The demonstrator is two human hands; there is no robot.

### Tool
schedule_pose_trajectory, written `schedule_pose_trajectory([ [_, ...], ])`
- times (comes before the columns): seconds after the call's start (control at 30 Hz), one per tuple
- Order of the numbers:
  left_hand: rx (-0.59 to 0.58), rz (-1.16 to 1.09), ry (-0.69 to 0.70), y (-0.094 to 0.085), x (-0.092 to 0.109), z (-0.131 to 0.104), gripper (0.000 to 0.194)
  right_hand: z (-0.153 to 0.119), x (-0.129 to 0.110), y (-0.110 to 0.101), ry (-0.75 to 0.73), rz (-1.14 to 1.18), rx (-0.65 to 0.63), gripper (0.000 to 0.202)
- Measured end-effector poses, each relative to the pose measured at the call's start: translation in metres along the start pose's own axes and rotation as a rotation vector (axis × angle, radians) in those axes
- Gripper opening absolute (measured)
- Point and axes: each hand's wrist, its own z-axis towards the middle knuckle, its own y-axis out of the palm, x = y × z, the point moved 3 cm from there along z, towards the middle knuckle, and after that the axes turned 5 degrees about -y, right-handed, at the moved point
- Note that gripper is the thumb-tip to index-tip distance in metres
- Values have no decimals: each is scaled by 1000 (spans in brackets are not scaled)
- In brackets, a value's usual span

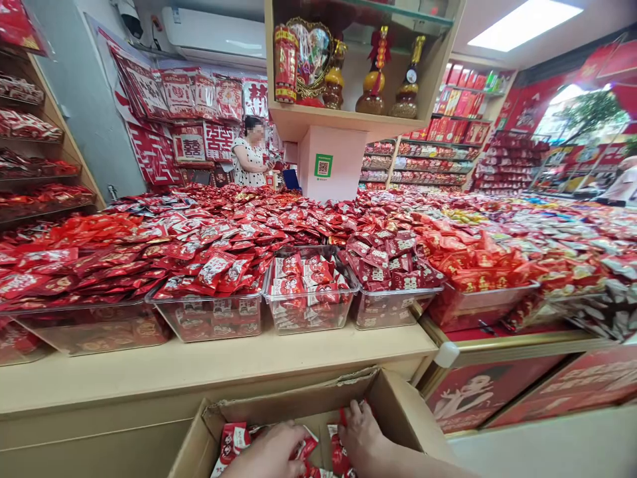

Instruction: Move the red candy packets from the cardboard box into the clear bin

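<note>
Both of my hands reach down into an open cardboard box [293,396] at the bottom of the view. Small red and white wrapped packets [233,438], which look like candy, lie in it. My left hand [275,451] is curled over several packets, with one showing at its fingertips. At the far right corner inside the box, my right hand [362,431] has its fingers bent down round a red packet, mostly hidden beneath them. Bare cardboard shows between the two hands. Beyond the box, a clear plastic bin [311,317] is partly filled with similar red and white packets.
Heaped bins of dark red packets [393,265] and orange-red packets [485,262] line the counter edge [279,358]. A pillar [333,149] carries a display shelf [343,119]. A person [249,156] stands behind the counter. Another person [624,182] is at the far right.
</note>
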Motion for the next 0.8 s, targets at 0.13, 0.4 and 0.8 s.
schedule_pose_trajectory([
  [0.13, 60, 42, 34, -6, 1, 1, 25, 1, 0, 11, 71, 69, -23, 65],
  [0.4, 81, 74, 36, -5, -6, -1, 22, -1, -18, -1, -135, 16, 69, 31],
  [0.8, 42, -464, 62, -32, 3, -9, 50, -37, 3, -56, -190, 232, 108, 36],
])
